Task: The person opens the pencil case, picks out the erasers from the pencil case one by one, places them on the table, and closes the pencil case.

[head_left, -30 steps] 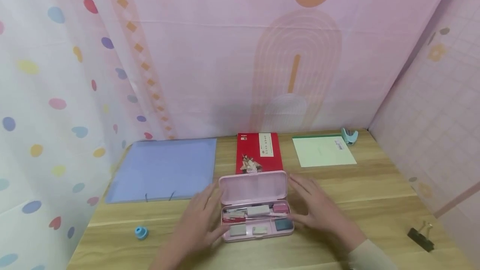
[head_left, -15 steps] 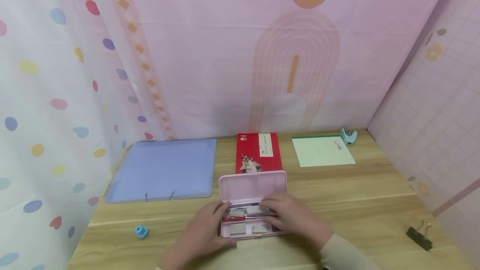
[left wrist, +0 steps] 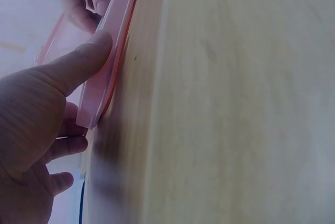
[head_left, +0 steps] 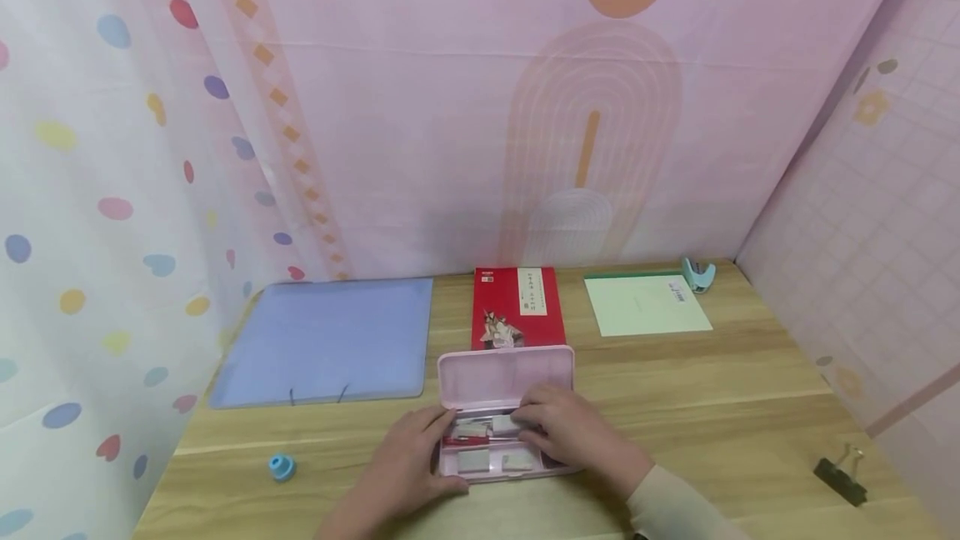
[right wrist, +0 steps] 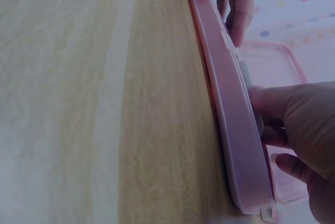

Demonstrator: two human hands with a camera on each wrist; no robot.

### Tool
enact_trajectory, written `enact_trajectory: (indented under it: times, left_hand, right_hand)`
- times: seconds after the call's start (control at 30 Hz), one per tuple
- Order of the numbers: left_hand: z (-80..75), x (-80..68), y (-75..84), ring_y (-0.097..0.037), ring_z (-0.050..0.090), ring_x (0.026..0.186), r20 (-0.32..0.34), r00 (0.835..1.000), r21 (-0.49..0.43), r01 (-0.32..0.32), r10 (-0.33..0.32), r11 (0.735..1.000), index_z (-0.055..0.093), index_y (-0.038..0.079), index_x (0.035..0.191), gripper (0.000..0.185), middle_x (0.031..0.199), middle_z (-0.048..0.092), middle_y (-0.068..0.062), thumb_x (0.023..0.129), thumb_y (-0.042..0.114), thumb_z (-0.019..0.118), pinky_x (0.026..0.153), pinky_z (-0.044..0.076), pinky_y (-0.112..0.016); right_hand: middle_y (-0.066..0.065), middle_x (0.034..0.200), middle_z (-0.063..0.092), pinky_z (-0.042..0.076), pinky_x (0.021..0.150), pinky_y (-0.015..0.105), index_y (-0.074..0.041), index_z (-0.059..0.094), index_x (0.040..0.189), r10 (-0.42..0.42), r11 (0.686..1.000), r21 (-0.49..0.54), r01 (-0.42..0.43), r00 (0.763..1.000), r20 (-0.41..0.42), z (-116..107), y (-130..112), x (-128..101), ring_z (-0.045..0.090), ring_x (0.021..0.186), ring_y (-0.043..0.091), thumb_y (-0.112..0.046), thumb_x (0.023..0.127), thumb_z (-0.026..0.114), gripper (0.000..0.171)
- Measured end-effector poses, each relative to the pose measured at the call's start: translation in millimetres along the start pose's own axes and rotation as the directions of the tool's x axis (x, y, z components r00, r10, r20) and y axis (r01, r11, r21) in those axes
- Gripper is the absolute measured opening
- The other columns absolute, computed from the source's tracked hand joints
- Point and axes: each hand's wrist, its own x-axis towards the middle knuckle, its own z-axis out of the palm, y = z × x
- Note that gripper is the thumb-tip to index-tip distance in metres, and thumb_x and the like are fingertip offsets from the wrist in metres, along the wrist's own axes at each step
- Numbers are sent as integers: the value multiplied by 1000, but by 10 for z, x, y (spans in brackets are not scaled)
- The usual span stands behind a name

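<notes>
A pink pencil case (head_left: 483, 377) lies on the table with its lid raised. Holding its left end is my left hand (head_left: 405, 457), thumb along the front wall and fingers at the back corner, as the left wrist view shows. My right hand (head_left: 573, 432) reaches into the right part, fingertips and thumb curled about a white eraser-like block (head_left: 503, 425) in the back row. Beside that block lie a red pen (head_left: 465, 442) and slim silvery items. Two pale blocks sit in the front compartment, one larger (head_left: 472, 462), one smaller (head_left: 517, 462). The right hand hides the case's right end.
Behind the case lies a red booklet (head_left: 517, 302). A blue folder (head_left: 330, 340) is at back left, a pale green notebook (head_left: 645, 307) and teal tape dispenser (head_left: 698, 275) at back right. Loose items are a blue cap-like piece (head_left: 282, 467) and a black binder clip (head_left: 840, 482).
Both hands have closed in from the sides of the case. The left now holds its left end; the right has moved left over the compartments, covering the pink and dark blocks.
</notes>
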Motion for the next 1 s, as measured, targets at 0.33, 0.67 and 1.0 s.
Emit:
enact_trajectory:
  times: [0.33, 0.67, 1.0]
  left_hand:
    - [-24, -70, -27, -26, 47, 123, 26, 999, 4, 27, -27, 1000, 51, 7, 138, 98, 138, 50, -6, 67, 71, 71, 105, 39, -47]
    - [-36, -164, -127, -26, 45, 127, 30, 996, -6, 82, -82, 997, 48, 8, 140, 101, 141, 48, -6, 66, 73, 69, 108, 36, -50]
    - [-146, -274, -222, -26, 46, 126, 62, 982, 14, 178, -179, 984, 48, 12, 141, 102, 142, 47, -4, 65, 77, 66, 105, 40, -49]
  right_hand:
    - [-11, 101, 60, 51, 82, 23, -25, 70, 119, -19, 1000, -7, 19, 1000, -1, 62, -44, 55, 51, 91, 6, -30, 84, 76, 36]
    - [-9, 105, 57, 52, 80, 22, -24, 68, 120, -30, 999, 24, 34, 992, -123, -108, -21, -128, 49, 95, 5, -26, 82, 78, 39]
    - [-5, 107, 62, 54, 83, 34, -16, 71, 112, 164, 983, -34, -180, 947, -276, -379, 683, -586, 56, 97, 10, -17, 84, 76, 29]
